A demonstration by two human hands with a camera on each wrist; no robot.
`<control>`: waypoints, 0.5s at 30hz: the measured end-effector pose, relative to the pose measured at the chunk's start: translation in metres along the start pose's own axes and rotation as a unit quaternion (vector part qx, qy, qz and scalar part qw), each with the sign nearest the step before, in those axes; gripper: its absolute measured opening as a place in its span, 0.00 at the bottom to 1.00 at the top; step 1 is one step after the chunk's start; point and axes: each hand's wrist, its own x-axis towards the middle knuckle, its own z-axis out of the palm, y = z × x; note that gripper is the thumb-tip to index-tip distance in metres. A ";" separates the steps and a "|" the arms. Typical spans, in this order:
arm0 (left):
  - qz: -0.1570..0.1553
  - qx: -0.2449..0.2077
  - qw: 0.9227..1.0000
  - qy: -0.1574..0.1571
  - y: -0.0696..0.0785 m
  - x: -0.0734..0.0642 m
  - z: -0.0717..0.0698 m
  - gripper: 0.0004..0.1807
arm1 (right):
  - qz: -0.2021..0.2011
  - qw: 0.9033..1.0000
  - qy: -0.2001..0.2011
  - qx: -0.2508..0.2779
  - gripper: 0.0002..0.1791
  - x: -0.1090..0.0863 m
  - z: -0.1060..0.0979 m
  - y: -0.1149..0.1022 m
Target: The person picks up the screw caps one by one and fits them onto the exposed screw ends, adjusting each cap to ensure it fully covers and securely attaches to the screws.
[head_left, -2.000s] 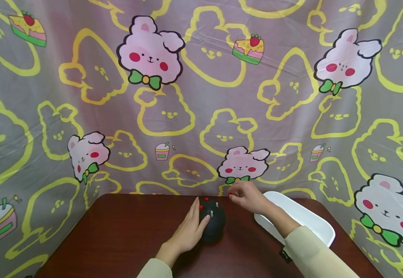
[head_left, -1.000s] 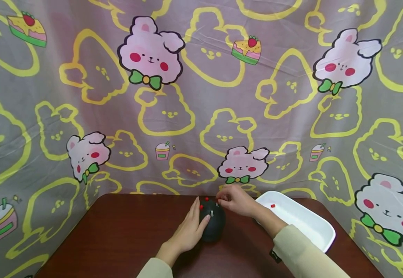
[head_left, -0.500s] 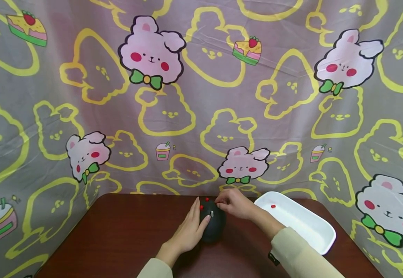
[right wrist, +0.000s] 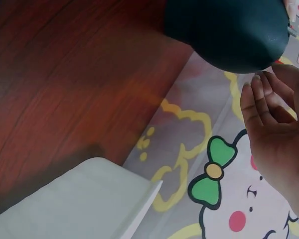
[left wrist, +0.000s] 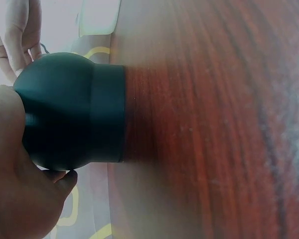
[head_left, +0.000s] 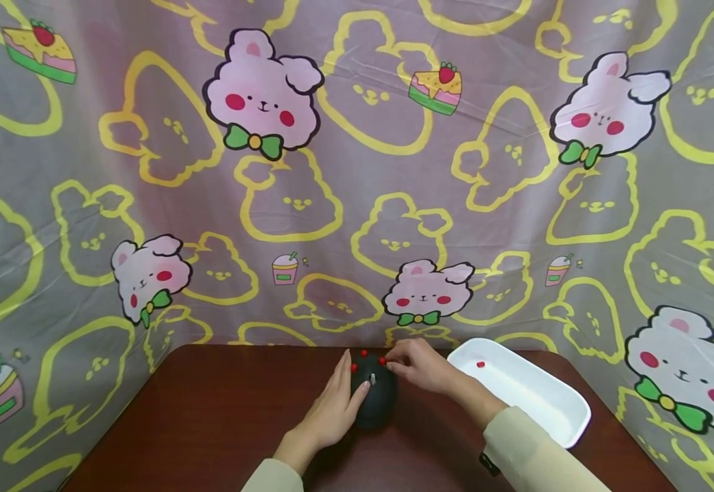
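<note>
A dark round-topped body (head_left: 380, 403) with a flat cylindrical base stands on the table. Its upper part carries small metal pegs; one bare threaded peg (head_left: 373, 378) faces me, while red caps (head_left: 364, 353) show on others. My left hand (head_left: 332, 410) holds the body from the left, with thumb and fingers spread round its side. At the top right, my right hand (head_left: 418, 363) pinches a small red cap (head_left: 382, 360) at a peg. In the right wrist view, the thumb and fingertips meet right beside the dark dome (right wrist: 239, 35), mostly covering that cap.
A white tray (head_left: 568, 427) stands to the right, partly behind the right forearm, with one loose red cap (head_left: 481, 364) inside. The brown wooden table (head_left: 209, 424) reaches back to a patterned cloth (head_left: 344, 171) hung around it.
My right hand has come left and down with a red cap to the far right peg, which was bare and now shows red. The left hand keeps its hold on the dark body.
</note>
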 end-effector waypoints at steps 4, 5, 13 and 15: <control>0.000 0.003 1.000 0.003 -0.001 0.000 0.001 0.48 | 0.001 1.000 -0.010 -0.005 0.07 -0.005 0.000 0.004; 0.001 0.002 1.000 0.004 -0.002 0.000 0.001 0.47 | 0.003 1.000 -0.014 -0.005 0.07 -0.006 -0.001 0.004; 0.002 -0.004 1.000 0.007 0.000 -0.001 -0.001 0.47 | 0.004 0.999 -0.026 -0.018 0.05 -0.012 -0.012 0.004; 0.004 -0.002 1.000 0.008 0.000 -0.001 -0.001 0.47 | 0.007 0.999 -0.029 -0.020 0.05 -0.014 -0.017 0.003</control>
